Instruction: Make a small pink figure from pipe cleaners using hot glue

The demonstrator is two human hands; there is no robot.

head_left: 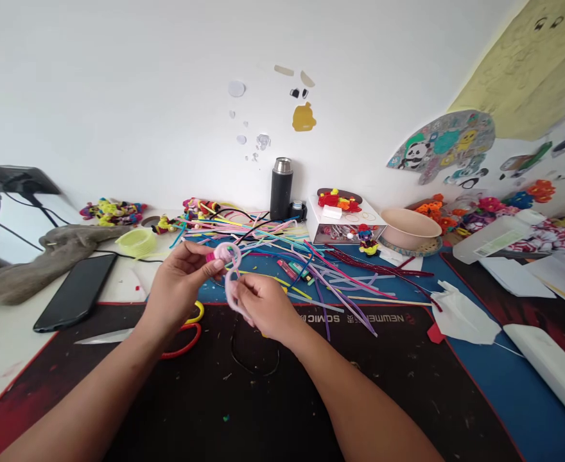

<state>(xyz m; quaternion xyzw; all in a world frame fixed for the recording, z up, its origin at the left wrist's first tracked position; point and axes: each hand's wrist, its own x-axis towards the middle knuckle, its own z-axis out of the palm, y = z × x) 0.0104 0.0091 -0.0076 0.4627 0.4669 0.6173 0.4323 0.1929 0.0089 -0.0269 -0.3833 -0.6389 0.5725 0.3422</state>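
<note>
So both hands are working just above the dark mat (191,417), toward its far edge. The left hand (179,276) is pinching a small pink bundle (223,251) between thumb and fingers, and the right hand (263,301) is gripping the pale fuzzy stem (231,296) that's looping down from it. A tiny green scrap (226,418) is sitting nearer the mat's front edge. Below the hands a thin black cord (256,373) is curving across the mat, and the scissors (182,351) are lying partly under the left forearm, blade pointing left.

Over at the mat's right edge, a crumpled white mask (470,314) is lying near a long white case (549,369). A black phone (76,292) is resting by the far left corner. Past the far edge, loads of colourful fuzzy stems (354,308) are sprawling everywhere. Farther back, a light green bowl (137,244) is sitting left, a beige bowl (410,229) right, with a white box (343,221) and a black flask (281,192) standing between them, close to the wall (167,96).
</note>
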